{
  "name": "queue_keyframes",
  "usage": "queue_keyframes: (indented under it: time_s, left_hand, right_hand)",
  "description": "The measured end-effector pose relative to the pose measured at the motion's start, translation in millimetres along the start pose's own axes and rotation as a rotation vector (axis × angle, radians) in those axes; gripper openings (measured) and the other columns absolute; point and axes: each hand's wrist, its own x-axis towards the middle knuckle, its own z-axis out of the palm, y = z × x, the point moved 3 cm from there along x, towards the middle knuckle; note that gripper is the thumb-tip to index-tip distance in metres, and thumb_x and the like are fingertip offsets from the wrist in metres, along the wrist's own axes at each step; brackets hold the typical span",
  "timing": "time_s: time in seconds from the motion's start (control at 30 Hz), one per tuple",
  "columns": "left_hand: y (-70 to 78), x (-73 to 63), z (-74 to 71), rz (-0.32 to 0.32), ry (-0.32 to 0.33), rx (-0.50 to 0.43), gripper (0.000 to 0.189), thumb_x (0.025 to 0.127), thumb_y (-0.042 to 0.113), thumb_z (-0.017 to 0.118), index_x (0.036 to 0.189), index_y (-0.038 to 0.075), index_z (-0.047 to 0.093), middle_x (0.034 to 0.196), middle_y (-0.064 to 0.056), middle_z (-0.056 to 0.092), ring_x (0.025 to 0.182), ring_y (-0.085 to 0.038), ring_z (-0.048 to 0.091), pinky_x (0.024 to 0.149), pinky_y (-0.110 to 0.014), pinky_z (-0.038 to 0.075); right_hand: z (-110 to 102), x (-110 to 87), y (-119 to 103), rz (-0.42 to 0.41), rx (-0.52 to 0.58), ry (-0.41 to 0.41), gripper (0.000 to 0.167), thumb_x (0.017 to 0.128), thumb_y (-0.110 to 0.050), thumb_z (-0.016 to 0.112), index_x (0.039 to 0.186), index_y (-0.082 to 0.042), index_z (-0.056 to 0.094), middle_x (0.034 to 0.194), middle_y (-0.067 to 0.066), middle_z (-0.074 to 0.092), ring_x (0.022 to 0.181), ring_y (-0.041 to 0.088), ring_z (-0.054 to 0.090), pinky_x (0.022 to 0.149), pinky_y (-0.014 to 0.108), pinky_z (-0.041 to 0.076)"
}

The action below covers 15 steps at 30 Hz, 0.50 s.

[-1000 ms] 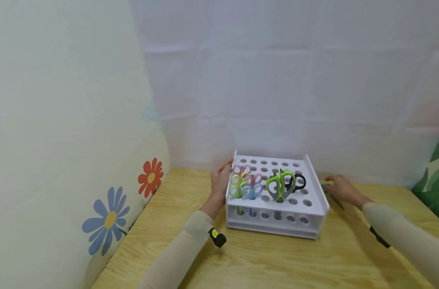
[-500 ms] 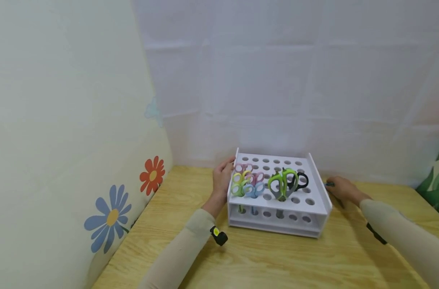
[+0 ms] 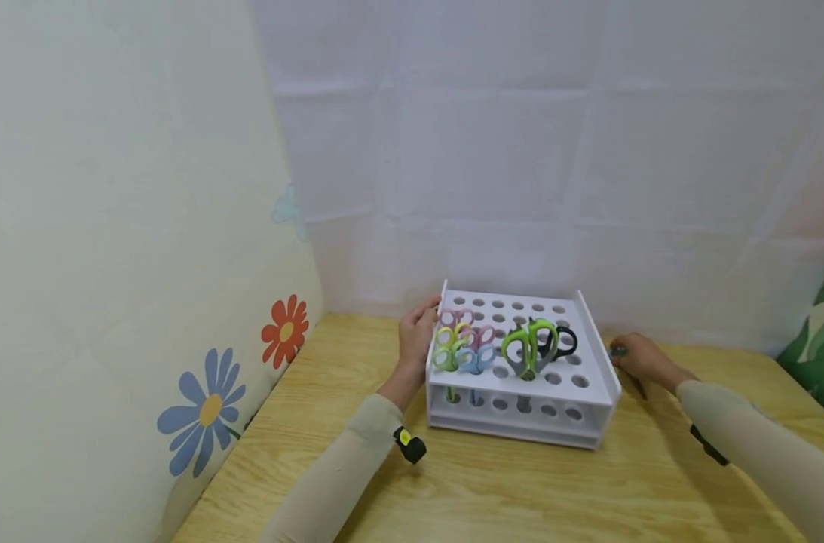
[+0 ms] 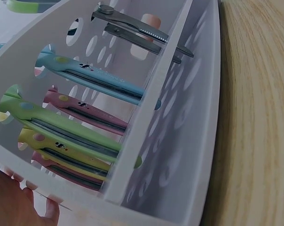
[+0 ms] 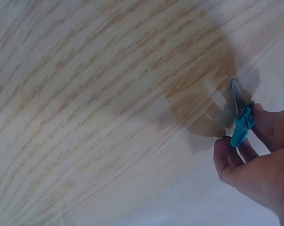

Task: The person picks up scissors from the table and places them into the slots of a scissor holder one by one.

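Observation:
A white two-tier rack (image 3: 574, 302) with round holes stands on the table. Its left side wall is touched by my left hand (image 3: 417, 335), whose fingers (image 4: 10, 200) lie along the outside in the left wrist view. Right of the rack, my right hand (image 3: 645, 358) pinches a small pair of scissors with teal handles (image 5: 242, 126) between thumb and fingers. Their metal blades point away from the palm, close over the table. Upright in the rack are several pastel craft scissors (image 3: 476, 358), green-handled shears (image 3: 528, 348) and black-handled scissors (image 3: 566, 341).
The wood-grain table (image 3: 493, 490) ends at a white sheet (image 3: 486, 151) behind the rack. A pale wall with flowers (image 3: 210, 411) rises at the left. A green leaf-patterned surface (image 3: 822, 332) is at the far right.
My right fingers have closed round the teal scissors, which lay more exposed on the table before. The left hand and the rack have stayed in place, apart from slight head-camera motion.

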Motion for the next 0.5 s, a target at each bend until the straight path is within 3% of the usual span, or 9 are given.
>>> queue_keyframes:
  time_s: [0.23,0.5]
  left_hand:
    - [-1.0,0.8,-0.5,-0.008,0.005,0.000,0.036,0.096,0.019,0.058,0.127,0.008,0.072,0.130,-0.002,0.067,0.125,-0.017,0.057,0.103,-0.037,0.045]
    - [-2.1,0.4,-0.8,-0.012,0.002,-0.024,0.038,0.094,0.016,0.057,0.128,0.005,0.071,0.129,-0.004,0.067,0.122,-0.020,0.059,0.099,-0.035,0.049]
  right_hand:
    - [-4.8,0.8,-4.0,0.016,0.066,0.001,0.034,0.071,0.001,0.079,0.097,0.019,0.066,0.093,0.030,0.068,0.089,0.049,0.064,0.082,0.059,0.050]
    - [-5.3,0.3,-7.0,0.051,0.146,-0.006,0.035,0.068,-0.001,0.082,0.096,0.015,0.069,0.090,0.023,0.070,0.080,0.034,0.064,0.072,0.043,0.051]
